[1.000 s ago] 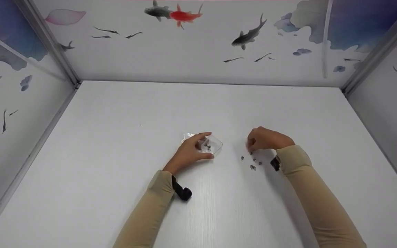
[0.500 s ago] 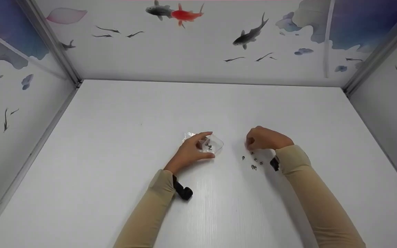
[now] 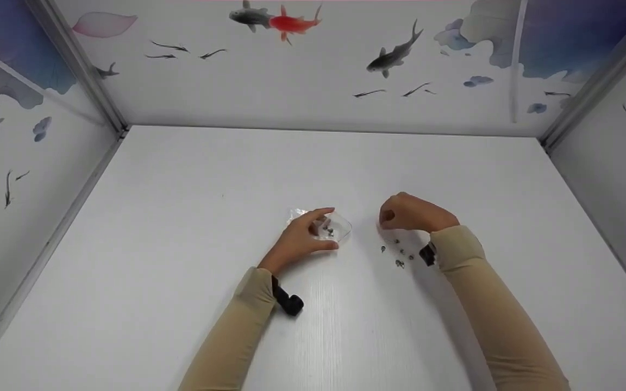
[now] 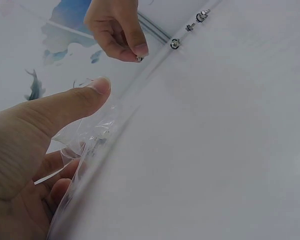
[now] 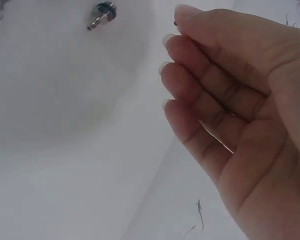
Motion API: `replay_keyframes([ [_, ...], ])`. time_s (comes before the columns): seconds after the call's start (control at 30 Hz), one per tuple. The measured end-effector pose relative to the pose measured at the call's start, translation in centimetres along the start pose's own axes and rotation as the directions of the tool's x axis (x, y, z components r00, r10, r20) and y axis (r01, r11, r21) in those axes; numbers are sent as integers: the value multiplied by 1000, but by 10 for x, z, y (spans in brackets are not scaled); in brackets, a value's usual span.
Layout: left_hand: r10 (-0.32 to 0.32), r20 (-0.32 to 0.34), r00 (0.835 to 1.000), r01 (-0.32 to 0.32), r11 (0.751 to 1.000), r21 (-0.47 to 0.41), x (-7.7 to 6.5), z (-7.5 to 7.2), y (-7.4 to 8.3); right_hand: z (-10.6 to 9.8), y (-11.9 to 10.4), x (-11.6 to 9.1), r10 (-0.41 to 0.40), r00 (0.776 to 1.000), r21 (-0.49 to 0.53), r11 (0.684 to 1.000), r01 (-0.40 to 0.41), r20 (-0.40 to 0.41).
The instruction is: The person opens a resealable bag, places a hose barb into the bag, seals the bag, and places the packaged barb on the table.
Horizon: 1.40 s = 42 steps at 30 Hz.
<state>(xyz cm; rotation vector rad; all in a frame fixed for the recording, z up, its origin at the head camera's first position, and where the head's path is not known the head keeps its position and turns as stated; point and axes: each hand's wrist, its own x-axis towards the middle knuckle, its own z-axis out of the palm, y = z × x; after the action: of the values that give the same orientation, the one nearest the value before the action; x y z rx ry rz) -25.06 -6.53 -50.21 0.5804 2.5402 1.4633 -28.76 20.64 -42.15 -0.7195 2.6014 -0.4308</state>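
**Loose screws and clear bag: partway through, by my reading**

Progress, near to far. A small scatter of metal screws (image 3: pixel 400 264) lies loose on the desk (image 3: pixel 128 244), right of centre in the head view; at least five, some too close together to count surely. Farther up, near centre, is the clear plastic bag (image 3: pixel 341 224), with a few bagged screws (image 3: pixel 329 232) showing through the film. One more screw (image 4: pixel 139 59) is at the right fingertips, top of the left-wrist view, outside the bag. Judgement: some are bagged; the held one and the scatter remain.

Pose. Left hand (image 3: pixel 294 241): arm enters from bottom centre-left; thumb and fingers spread wide around the bag, fingers curled against the film. Right hand (image 3: pixel 413 213): arm enters from lower right, wrist bent toward centre; thumb and forefinger narrowed in a pinch on the screw, remaining fingers loosely bent, apparently raised above the desk.
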Motion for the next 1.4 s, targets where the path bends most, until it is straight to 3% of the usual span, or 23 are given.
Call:
replay_keyframes([
  [0.57,12,-6,1000,-13,999,-39,0,0,-2,-8,-31,12,-111,992,-17,994,110,-56],
  [0.83,11,-5,1000,-11,1000,-26,1,0,-3,-3,-42,19,-147,987,-13,989,146,-65],
  [1.1,21,-6,1000,-21,1000,-20,0,1,-3,6,-50,25,-237,968,-24,971,236,-81],
  [1.4,6,-5,1000,-6,1000,-20,0,1,-1,7,-57,28,-258,962,-11,966,258,-87],
])
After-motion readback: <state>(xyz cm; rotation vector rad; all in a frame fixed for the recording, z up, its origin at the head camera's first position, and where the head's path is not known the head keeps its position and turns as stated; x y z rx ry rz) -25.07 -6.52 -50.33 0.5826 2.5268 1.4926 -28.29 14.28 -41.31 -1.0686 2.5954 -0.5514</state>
